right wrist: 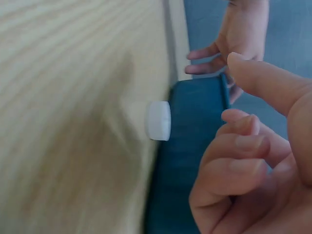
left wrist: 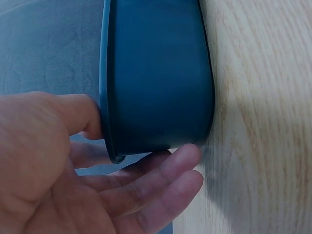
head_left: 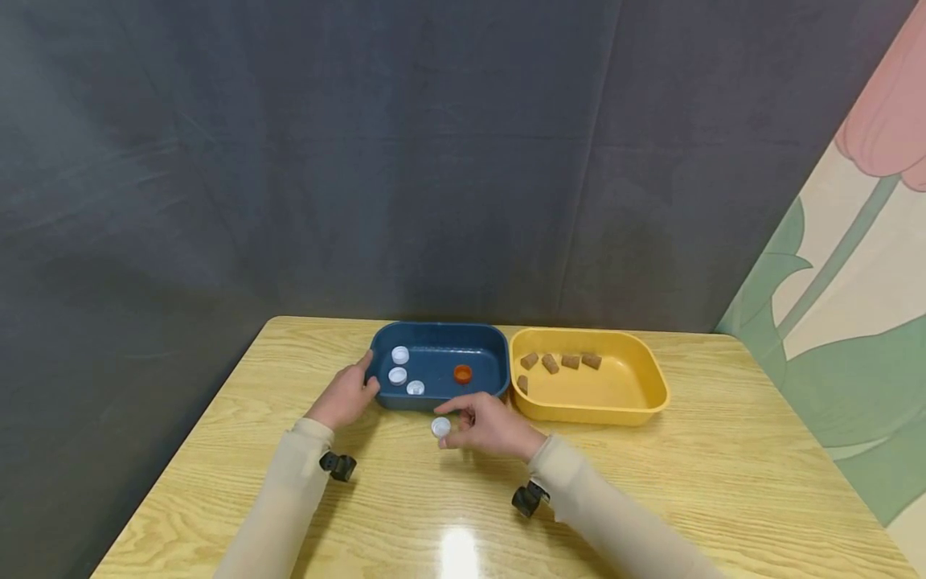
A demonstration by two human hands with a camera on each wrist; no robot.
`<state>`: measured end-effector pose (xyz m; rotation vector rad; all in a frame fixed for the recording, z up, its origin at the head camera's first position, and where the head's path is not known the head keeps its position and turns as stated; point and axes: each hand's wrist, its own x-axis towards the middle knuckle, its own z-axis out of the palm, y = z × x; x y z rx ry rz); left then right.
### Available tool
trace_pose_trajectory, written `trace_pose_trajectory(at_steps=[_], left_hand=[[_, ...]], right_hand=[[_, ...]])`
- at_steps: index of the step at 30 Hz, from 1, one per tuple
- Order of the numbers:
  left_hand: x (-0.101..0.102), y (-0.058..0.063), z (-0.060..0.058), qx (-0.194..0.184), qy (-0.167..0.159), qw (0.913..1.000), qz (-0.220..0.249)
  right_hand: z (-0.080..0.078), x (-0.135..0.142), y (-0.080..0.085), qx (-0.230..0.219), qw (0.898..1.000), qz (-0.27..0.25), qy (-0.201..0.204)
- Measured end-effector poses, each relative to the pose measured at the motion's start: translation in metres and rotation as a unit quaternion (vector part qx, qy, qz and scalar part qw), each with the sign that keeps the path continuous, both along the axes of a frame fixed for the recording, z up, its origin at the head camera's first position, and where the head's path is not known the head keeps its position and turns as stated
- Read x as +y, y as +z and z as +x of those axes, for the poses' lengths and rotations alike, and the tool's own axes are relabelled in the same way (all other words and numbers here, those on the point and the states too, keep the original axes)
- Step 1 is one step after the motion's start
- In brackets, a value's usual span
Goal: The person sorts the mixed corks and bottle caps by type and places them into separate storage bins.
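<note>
My left hand (head_left: 350, 396) grips the left end of a blue tray (head_left: 437, 326). In the left wrist view, the thumb bends over the tray's rim (left wrist: 106, 97), while other fingers lie along the end wall. A white bottle cap (head_left: 440, 427) sits on the wooden table just in front of the tray. My right hand (head_left: 492, 426) hovers by this cap, thumb and index finger spread either side of it in the head view. The right wrist view shows a gap between the white cap (right wrist: 159, 121) and the fingertips, with the other fingers loosely curled.
Inside the blue tray are white caps (head_left: 398, 375) at the left and one orange cap (head_left: 463, 374) at the right. Beside it stands a yellow tray (head_left: 622, 386) holding several brown cork-like pieces (head_left: 571, 361). A dark curtain (head_left: 434, 161) hangs behind the table (head_left: 723, 450).
</note>
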<state>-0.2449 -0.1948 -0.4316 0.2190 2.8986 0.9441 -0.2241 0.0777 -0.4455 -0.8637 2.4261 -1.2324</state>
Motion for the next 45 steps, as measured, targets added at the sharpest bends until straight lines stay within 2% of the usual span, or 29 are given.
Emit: trace_pose_trajectory(at_steps=[6, 11, 17, 24, 29, 38, 45], left_hand=[[0.0, 0.0, 0.0, 0.001, 0.002, 1.0, 0.005], [0.0, 0.001, 0.002, 0.012, -0.002, 0.9999, 0.0], [0.001, 0.002, 0.003, 0.009, -0.004, 1.0, 0.002], [0.002, 0.001, 0.002, -0.004, 0.0, 0.9999, 0.01], [0.001, 0.001, 0.001, 0.001, 0.002, 0.9999, 0.013], [0.0, -0.001, 0.001, -0.004, -0.003, 0.9999, 0.014], [0.0, 0.001, 0.002, -0.001, -0.001, 0.9999, 0.013]], right_hand=[[0.001, -0.003, -0.011, -0.009, 0.999, 0.032, 0.002], [-0.001, -0.004, -0.016, -0.016, 0.999, 0.046, -0.005], [-0.003, -0.008, -0.021, -0.014, 0.998, 0.062, -0.007], [-0.003, -0.008, -0.024, -0.01, 0.998, 0.067, -0.007], [-0.005, -0.009, -0.024, -0.018, 0.998, 0.065, -0.015], [-0.009, -0.01, -0.03, 0.023, 0.996, 0.083, -0.024], [-0.008, -0.012, -0.03, 0.022, 0.997, 0.07, -0.023]])
